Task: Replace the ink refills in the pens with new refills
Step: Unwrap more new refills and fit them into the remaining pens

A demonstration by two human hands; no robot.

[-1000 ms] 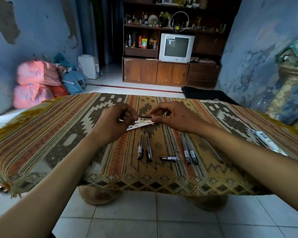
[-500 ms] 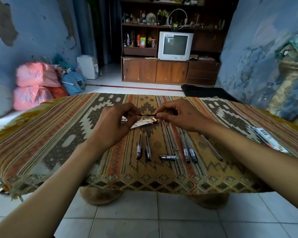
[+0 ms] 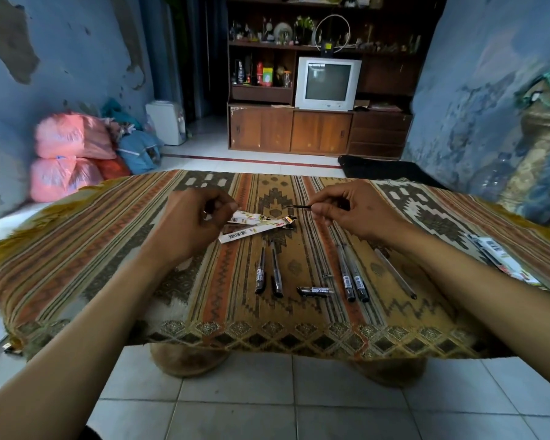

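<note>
My right hand (image 3: 359, 214) pinches a thin black refill (image 3: 299, 206) that points left, above the patterned cloth on the table (image 3: 108, 249). Fingers closed, my left hand (image 3: 194, 223) pinches the end of a white refill wrapper (image 3: 246, 218). A second wrapper (image 3: 254, 231) lies just below it on the cloth. Nearer me lie two black pens (image 3: 267, 271), a short black pen part (image 3: 315, 291), two more pens (image 3: 351, 276) and a thin clear tube (image 3: 394, 273).
More refill packets (image 3: 502, 262) lie at the table's right edge. Beyond the table are a wooden cabinet with a TV (image 3: 326, 84), pink and blue bags (image 3: 73, 154) by the left wall, and tiled floor under the near table edge.
My hands have moved apart. The right hand has drawn the refill to the right, away from the left hand, and the wrappers now show between the hands.
</note>
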